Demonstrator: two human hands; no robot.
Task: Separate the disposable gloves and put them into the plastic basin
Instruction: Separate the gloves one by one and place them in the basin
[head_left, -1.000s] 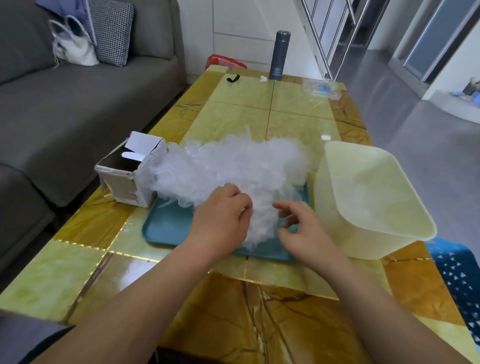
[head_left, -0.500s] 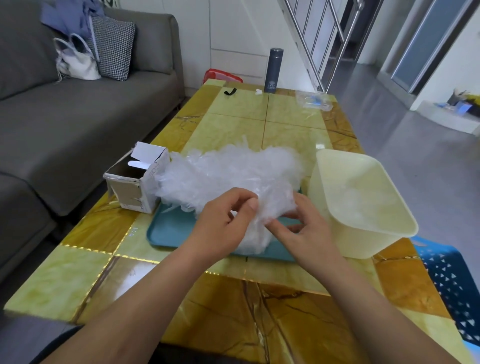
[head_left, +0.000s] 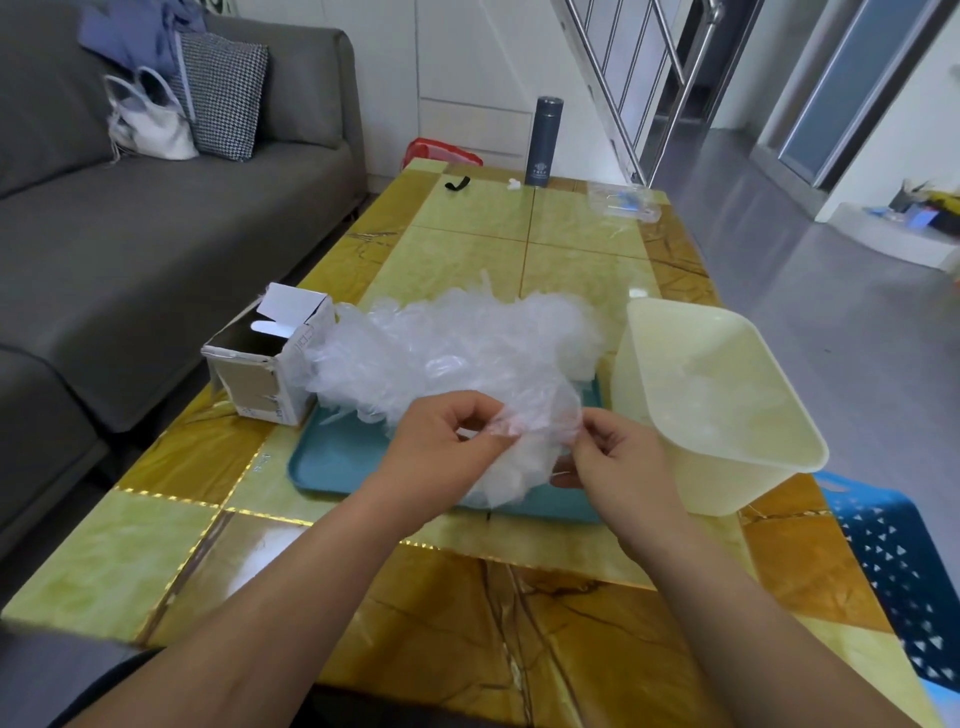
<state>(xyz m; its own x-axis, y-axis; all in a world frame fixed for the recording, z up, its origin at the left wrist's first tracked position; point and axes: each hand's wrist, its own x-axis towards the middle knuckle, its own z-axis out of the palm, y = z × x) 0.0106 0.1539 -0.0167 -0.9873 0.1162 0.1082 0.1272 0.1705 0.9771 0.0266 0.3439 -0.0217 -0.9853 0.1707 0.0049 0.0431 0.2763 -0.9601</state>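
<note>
A heap of clear disposable gloves (head_left: 457, 348) lies on a teal tray (head_left: 332, 457) in the middle of the table. My left hand (head_left: 447, 441) and my right hand (head_left: 618, 457) are raised just above the tray's front part, each pinching an edge of a clear glove (head_left: 535, 421) stretched between them; more film hangs below. The cream plastic basin (head_left: 727, 467) stands right of the tray, tilted toward me, with some clear gloves faintly visible inside.
An open cardboard box (head_left: 270, 364) sits left of the tray. At the table's far end stand a dark flask (head_left: 543, 140), a black clip (head_left: 457, 183) and a clear packet (head_left: 623, 200). A grey sofa (head_left: 130, 249) runs along the left; a blue stool (head_left: 893, 571) is at right.
Both hands rose from the heap and drew together, taking hold of a glove by its edges and lifting it off the tray. The view shifted slightly.
</note>
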